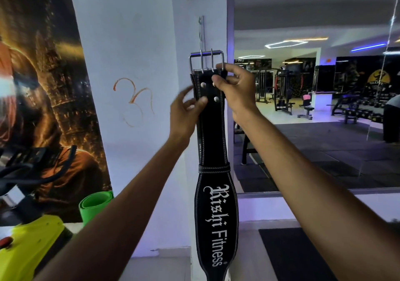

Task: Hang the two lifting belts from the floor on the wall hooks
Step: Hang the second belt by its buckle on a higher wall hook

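Belt (213, 142) upright against white pillar (184, 32), frame centre — right hand (236, 86) pinches its top, left hand (184, 109) thumb touching, fingers spread; mirror (313, 151) right.

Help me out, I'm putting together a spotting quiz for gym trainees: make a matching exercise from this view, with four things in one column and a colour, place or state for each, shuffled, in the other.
Things
1 buckle
2 rolled mat
3 belt
4 right hand

Descriptions
A green, low on the left
B pinches the belt's edge just under the buckle
C silver metal, at the top
D black with white lettering

Pairs: 1-C, 2-A, 3-D, 4-B
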